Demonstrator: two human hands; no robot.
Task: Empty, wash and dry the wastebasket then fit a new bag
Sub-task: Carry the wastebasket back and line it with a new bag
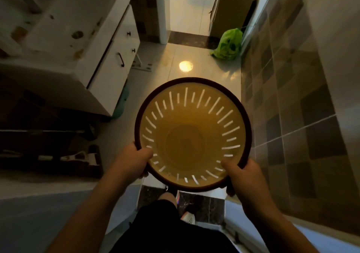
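Both hands, L & R, gripping empty wastebasket rim, green bag by wall

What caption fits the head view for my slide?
Both hands, left and right, hold an empty slotted yellow plastic wastebasket by its dark rim above the tiled floor.

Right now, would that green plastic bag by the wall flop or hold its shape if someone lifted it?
The green plastic bag would probably flop: its thin skin is crumpled and slumped on the glossy floor tiles. It looks lumpy and filled, so perhaps not weightless. It might slide easily if pushed.
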